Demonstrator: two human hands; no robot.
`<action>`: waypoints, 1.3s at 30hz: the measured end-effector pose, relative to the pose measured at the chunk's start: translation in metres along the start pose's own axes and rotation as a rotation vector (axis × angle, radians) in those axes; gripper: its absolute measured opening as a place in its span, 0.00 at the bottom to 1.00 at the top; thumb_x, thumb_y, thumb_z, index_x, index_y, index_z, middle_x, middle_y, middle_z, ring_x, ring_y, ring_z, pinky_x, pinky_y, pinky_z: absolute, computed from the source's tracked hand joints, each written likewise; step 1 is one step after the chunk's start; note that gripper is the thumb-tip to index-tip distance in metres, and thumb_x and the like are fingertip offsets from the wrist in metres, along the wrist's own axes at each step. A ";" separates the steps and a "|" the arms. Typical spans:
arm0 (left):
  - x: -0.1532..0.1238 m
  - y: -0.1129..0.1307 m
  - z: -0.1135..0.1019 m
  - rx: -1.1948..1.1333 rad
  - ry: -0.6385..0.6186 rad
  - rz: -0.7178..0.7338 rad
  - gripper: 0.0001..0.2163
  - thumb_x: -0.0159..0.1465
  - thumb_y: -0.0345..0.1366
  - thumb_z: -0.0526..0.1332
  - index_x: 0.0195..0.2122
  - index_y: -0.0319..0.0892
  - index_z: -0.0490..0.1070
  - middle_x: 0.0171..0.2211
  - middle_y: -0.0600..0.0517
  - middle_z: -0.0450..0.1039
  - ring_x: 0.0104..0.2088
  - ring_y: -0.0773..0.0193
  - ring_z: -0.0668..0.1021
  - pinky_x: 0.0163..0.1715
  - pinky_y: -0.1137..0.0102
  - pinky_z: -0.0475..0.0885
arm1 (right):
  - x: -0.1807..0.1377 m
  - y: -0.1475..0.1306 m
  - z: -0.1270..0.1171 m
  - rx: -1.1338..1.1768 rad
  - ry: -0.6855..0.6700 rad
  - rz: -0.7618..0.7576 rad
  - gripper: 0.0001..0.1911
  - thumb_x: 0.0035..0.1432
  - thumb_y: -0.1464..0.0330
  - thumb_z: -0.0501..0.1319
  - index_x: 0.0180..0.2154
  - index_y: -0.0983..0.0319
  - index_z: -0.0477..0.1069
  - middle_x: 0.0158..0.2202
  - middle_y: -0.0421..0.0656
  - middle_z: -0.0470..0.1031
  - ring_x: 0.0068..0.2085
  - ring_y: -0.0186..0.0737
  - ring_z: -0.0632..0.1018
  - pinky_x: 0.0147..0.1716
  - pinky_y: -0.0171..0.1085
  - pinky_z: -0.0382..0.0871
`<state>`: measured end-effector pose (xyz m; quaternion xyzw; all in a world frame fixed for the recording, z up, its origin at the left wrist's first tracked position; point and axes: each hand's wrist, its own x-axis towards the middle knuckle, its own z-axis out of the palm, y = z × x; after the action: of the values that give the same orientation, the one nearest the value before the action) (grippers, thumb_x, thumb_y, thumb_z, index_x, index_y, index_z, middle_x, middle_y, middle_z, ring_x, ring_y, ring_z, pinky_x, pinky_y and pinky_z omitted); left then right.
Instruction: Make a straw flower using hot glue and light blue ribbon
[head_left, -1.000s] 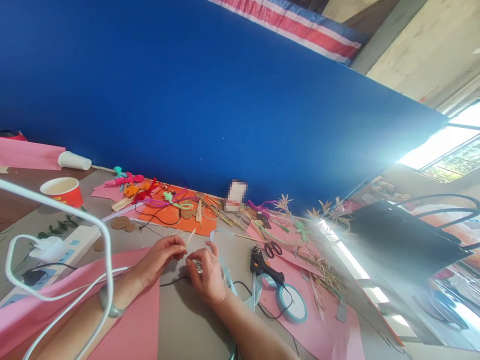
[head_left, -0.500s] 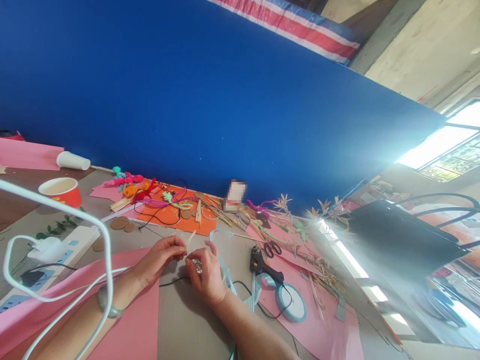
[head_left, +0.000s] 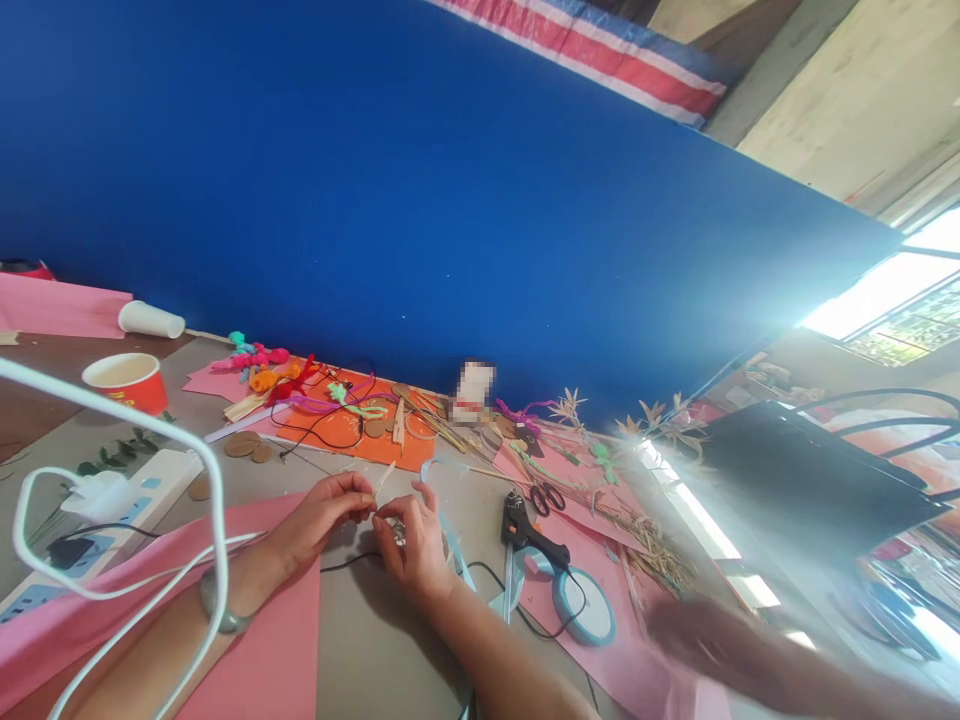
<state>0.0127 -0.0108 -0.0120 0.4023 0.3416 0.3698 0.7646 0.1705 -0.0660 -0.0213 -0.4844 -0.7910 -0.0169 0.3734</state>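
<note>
My left hand [head_left: 341,508] pinches a thin, pale, pointed strip [head_left: 385,478], like a sliver of straw or dried leaf, which sticks up past the fingertips. Close against it, the thumb and index finger of my right hand [head_left: 414,545] are pressed together at the strip's lower end. Whatever those fingertips grip is too small to make out. Something pale and shiny shows behind the right fingers, mostly hidden. Both hands hover over the grey table beside pink paper [head_left: 281,640]. A black glue gun [head_left: 536,535] lies right of my right hand.
Scissors [head_left: 547,498], a roll of light-blue ribbon [head_left: 585,608] and dried stalks [head_left: 664,560] lie to the right. A blurred hand of another person [head_left: 697,640] reaches in there. At left are a power strip [head_left: 112,535], a looping white cable [head_left: 217,500] and a paper tub [head_left: 127,383].
Another person's blurred hand and forearm have come in from the lower right, over the pink paper. My two hands stay together almost unmoved; the view has shifted slightly.
</note>
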 end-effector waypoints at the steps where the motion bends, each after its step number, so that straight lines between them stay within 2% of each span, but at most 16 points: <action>1: 0.000 0.000 0.000 -0.003 -0.003 0.001 0.06 0.51 0.33 0.66 0.26 0.39 0.70 0.23 0.55 0.71 0.24 0.71 0.67 0.28 0.75 0.61 | 0.000 0.000 0.000 -0.002 0.000 0.004 0.05 0.55 0.72 0.61 0.34 0.55 0.72 0.31 0.40 0.72 0.32 0.38 0.74 0.54 0.54 0.58; 9: 0.000 0.003 0.001 -0.018 0.009 -0.022 0.06 0.51 0.33 0.67 0.26 0.39 0.70 0.22 0.55 0.71 0.24 0.71 0.67 0.28 0.75 0.60 | -0.001 -0.001 -0.001 0.002 -0.010 0.008 0.06 0.55 0.71 0.61 0.36 0.55 0.72 0.31 0.40 0.73 0.32 0.39 0.75 0.55 0.53 0.57; 15: 0.000 0.004 0.002 -0.023 -0.002 -0.012 0.06 0.52 0.33 0.67 0.26 0.39 0.70 0.23 0.54 0.72 0.24 0.71 0.67 0.29 0.75 0.61 | 0.000 0.001 -0.001 0.021 0.003 -0.013 0.07 0.58 0.72 0.57 0.37 0.55 0.71 0.32 0.40 0.74 0.33 0.38 0.74 0.54 0.54 0.58; 21: -0.001 0.003 0.001 -0.032 0.003 -0.019 0.06 0.51 0.33 0.67 0.26 0.39 0.70 0.23 0.54 0.71 0.24 0.71 0.67 0.28 0.75 0.61 | -0.001 0.000 -0.001 -0.004 -0.007 -0.015 0.04 0.57 0.71 0.60 0.35 0.56 0.72 0.33 0.40 0.73 0.33 0.37 0.74 0.55 0.53 0.57; 28: -0.001 0.004 0.001 -0.023 0.019 -0.020 0.06 0.50 0.33 0.67 0.26 0.39 0.70 0.23 0.54 0.71 0.24 0.70 0.68 0.29 0.75 0.61 | 0.000 -0.001 -0.002 0.012 -0.012 -0.002 0.06 0.56 0.72 0.60 0.36 0.56 0.71 0.32 0.40 0.74 0.33 0.38 0.75 0.54 0.53 0.57; 39: -0.004 0.007 0.004 0.003 0.010 -0.026 0.06 0.51 0.33 0.66 0.26 0.40 0.70 0.23 0.55 0.71 0.24 0.70 0.68 0.28 0.75 0.60 | 0.004 -0.006 -0.005 0.051 -0.016 0.047 0.07 0.59 0.73 0.55 0.33 0.57 0.69 0.30 0.39 0.75 0.31 0.37 0.75 0.55 0.51 0.57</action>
<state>0.0119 -0.0124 -0.0033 0.3972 0.3509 0.3613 0.7671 0.1681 -0.0683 -0.0133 -0.4933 -0.7825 0.0158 0.3796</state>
